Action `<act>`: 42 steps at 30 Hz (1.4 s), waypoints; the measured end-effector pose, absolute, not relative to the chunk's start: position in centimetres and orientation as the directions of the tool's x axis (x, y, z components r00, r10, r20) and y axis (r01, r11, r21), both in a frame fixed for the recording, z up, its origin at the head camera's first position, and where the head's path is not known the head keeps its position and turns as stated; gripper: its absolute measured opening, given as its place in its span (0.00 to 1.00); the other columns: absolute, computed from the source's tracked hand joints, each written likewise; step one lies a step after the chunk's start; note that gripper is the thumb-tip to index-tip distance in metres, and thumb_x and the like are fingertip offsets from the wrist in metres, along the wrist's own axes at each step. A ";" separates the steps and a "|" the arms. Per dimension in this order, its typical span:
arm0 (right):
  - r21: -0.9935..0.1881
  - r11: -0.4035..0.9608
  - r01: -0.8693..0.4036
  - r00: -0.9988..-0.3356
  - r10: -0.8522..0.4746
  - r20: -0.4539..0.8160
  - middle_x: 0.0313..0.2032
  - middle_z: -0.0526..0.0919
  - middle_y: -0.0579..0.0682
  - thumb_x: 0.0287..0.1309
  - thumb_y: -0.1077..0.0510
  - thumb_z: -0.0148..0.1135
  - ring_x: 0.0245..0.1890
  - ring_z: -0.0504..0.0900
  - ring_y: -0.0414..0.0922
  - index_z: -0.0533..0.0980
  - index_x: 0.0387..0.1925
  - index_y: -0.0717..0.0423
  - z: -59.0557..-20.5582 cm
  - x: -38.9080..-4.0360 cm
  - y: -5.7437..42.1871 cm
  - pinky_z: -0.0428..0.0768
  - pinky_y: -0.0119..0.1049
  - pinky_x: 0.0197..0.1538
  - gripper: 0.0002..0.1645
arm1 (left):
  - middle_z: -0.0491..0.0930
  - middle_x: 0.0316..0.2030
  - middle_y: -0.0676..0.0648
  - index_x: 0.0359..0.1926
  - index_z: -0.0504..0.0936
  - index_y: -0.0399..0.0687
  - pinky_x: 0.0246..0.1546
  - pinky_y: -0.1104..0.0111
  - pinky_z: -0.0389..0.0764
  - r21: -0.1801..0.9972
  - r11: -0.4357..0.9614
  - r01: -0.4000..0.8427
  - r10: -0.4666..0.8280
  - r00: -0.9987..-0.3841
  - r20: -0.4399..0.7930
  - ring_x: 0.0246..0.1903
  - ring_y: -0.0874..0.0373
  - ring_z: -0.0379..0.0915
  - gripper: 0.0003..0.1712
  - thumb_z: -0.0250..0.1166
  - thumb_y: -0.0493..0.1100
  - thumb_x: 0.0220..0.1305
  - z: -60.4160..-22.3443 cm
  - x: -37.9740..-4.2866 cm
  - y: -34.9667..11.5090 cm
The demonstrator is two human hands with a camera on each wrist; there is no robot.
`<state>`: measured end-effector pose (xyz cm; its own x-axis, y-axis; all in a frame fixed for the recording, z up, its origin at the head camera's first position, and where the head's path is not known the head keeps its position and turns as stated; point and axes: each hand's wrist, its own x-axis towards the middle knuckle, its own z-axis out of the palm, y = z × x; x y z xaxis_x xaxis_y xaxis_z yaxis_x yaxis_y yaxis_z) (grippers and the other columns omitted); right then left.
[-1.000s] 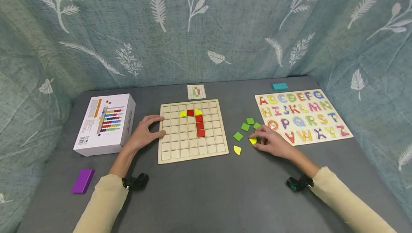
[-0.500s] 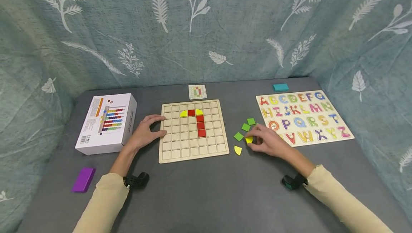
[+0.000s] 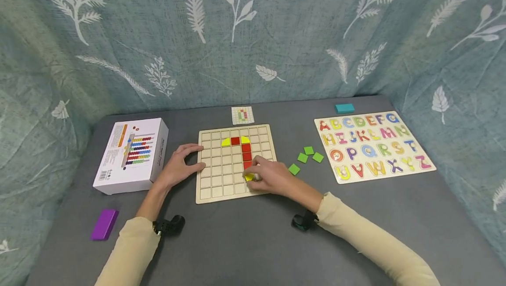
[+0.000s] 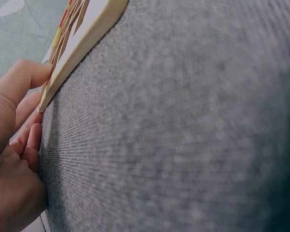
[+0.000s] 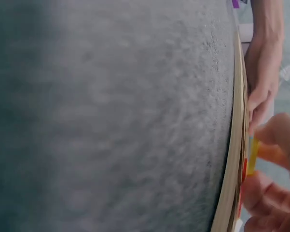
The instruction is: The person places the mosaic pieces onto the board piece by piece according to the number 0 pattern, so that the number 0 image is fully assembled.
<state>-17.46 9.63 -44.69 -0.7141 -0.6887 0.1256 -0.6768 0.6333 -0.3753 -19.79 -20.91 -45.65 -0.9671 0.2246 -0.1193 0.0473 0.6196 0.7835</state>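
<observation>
My right hand (image 3: 270, 176) is over the lower middle of the wooden grid board (image 3: 211, 191), pinching a yellow quarter-circle tile (image 3: 249, 177) just below a column of red tiles (image 3: 246, 148). In the right wrist view the yellow tile (image 5: 253, 155) stands edge-on between thumb and fingers. Whether it touches the board cannot be told. Another red tile (image 3: 235, 141) lies in the upper part of the grid, with a yellow quarter-circle (image 3: 225, 142) on its left and a second (image 3: 245, 139) on its right. My left hand (image 3: 179, 166) rests against the board's left edge, thumb and fingers touching the rim.
Several green square tiles (image 3: 302, 157) lie right of the board, beside an alphabet puzzle (image 3: 344, 136). A pattern card (image 3: 242, 115) lies behind the board. At left stand a white abacus box (image 3: 130, 154) and a purple block (image 3: 104, 224); a teal block (image 3: 344, 108) is at the back.
My right hand has moved left from the loose tiles to the board, carrying the yellow tile. The other loose yellow quarter-circle no longer shows on the table. My left hand has stayed put.
</observation>
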 end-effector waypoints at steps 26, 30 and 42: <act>-0.294 0.733 -0.614 -0.782 -0.614 0.102 0.32 0.77 0.43 0.59 0.49 0.66 0.23 0.72 0.36 0.86 0.44 0.39 -43.5 -17.1 8.8 0.60 0.27 0.19 0.12 | 0.54 0.70 0.34 0.67 0.68 0.39 0.65 0.37 0.53 0.791 0.610 0.051 0.236 -0.964 -0.119 0.72 0.32 0.41 0.34 0.66 0.44 0.62 -45.5 -19.7 -20.4; -0.300 0.738 -0.605 -0.785 -0.615 0.071 0.31 0.76 0.43 0.59 0.49 0.66 0.23 0.70 0.36 0.86 0.42 0.39 -43.4 -17.4 8.4 0.59 0.27 0.19 0.10 | 0.54 0.70 0.34 0.67 0.68 0.38 0.65 0.37 0.53 0.787 0.614 0.062 0.238 -0.965 -0.109 0.71 0.32 0.42 0.34 0.66 0.44 0.63 -45.5 -19.7 -20.7; -0.280 0.763 -0.582 -0.800 -0.598 0.034 0.31 0.74 0.45 0.56 0.53 0.69 0.21 0.69 0.39 0.86 0.39 0.41 -43.5 -17.2 7.7 0.61 0.29 0.20 0.07 | 0.54 0.70 0.34 0.67 0.67 0.38 0.66 0.37 0.52 0.786 0.616 0.059 0.238 -0.964 -0.114 0.72 0.32 0.42 0.35 0.66 0.44 0.63 -45.7 -19.6 -20.8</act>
<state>-17.19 7.75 -43.48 -0.8005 -0.5984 0.0340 -0.5825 0.7633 -0.2795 -19.62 -20.81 -45.72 -0.9645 0.2383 -0.1141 0.0592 0.6157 0.7858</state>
